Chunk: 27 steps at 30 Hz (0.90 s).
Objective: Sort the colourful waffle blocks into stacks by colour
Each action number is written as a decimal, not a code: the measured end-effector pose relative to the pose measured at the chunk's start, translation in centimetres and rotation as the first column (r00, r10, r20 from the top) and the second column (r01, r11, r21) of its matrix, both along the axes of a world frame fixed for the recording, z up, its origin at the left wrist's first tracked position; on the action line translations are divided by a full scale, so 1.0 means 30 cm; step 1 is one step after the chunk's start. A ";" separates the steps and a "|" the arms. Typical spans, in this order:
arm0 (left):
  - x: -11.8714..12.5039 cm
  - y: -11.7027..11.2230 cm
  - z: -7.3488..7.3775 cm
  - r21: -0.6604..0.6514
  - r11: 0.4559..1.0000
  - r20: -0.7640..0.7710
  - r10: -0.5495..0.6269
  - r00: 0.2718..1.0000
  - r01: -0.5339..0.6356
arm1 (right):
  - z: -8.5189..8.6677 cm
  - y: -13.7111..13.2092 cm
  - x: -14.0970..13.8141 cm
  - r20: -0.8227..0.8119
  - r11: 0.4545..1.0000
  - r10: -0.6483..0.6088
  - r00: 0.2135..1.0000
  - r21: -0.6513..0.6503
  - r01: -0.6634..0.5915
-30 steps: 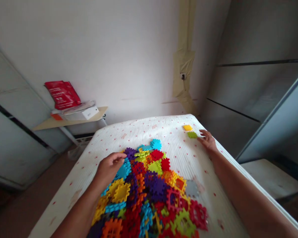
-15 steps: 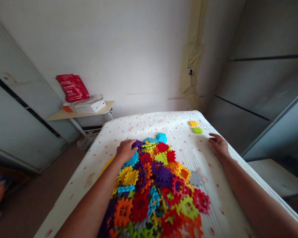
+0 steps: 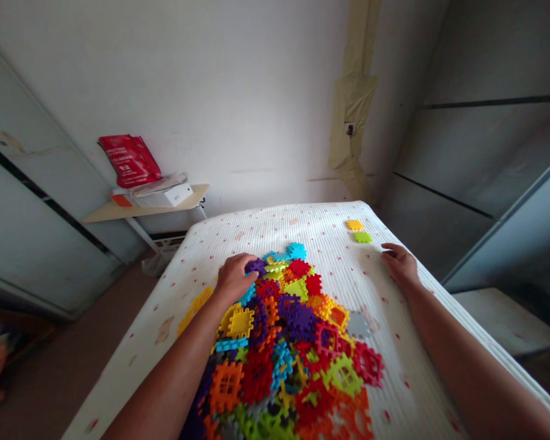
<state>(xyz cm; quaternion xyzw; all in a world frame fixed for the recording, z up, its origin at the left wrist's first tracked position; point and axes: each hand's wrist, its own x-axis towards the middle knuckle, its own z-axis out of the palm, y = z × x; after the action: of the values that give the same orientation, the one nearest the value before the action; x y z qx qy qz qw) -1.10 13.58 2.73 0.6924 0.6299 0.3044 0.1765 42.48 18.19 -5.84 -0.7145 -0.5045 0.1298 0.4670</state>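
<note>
Left hand (image 3: 233, 279) curled over a pile of plastic tiles (image 3: 279, 342), grip unclear, right hand (image 3: 401, 266) open, palm-down on the mattress (image 3: 330, 232)

Left hand (image 3: 233, 280) has slid up onto a purple tile (image 3: 255, 266) at the plastic pile's (image 3: 279, 342) 11 o'clock. Yellow tiles (image 3: 192, 307) now show at 9 o'clock, and the right hand (image 3: 400, 266) has drifted off toward 3 o'clock.

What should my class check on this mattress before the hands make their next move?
1. Left hand on the pile of interlocking plastic tiles, touching a purple tile: ok.
2. Left hand holding a tile: cannot tell, its fingers hide that.
3. Right hand resting on the mattress, touching no tile: ok.
4. Yellow tile and green tile set apart from the pile: ok.
5. Pile's left side tidy: not ok, yellow tiles lie loose beside it.
6. Pile's near end: cannot tell, it runs out of view.
</note>
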 end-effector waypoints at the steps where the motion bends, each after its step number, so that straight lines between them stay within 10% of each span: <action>1: 0.022 -0.019 0.018 0.016 0.999 -0.020 -0.040 0.999 0.040 | -0.004 0.002 0.003 -0.002 1.000 0.007 1.000 0.002 -0.007; 6: 0.158 -0.138 0.081 -0.043 0.853 -0.265 -0.512 0.817 0.520 | -0.022 0.014 0.018 -0.026 1.000 0.012 1.000 0.002 -0.012; 12: 0.242 -0.206 0.048 -0.228 0.797 -0.466 -0.594 0.656 0.560 | -0.019 0.010 0.013 -0.055 1.000 0.017 0.998 0.003 -0.017; 19: 0.267 -0.225 0.039 -0.127 0.801 -0.440 -0.574 0.690 0.585 | -0.013 0.008 0.005 -0.053 0.999 0.043 0.998 0.018 -0.042; 27: 0.294 -0.235 0.057 -0.007 0.930 -0.010 -0.366 0.930 0.366 | 0.018 -0.011 -0.012 -0.059 0.999 0.044 0.997 0.014 -0.043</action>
<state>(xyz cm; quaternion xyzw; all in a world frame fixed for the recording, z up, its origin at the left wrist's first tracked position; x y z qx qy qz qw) 7.73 6.53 4.44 0.7989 0.4917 0.2604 0.2283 42.11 17.88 -5.29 -0.6962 -0.5067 0.1576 0.4834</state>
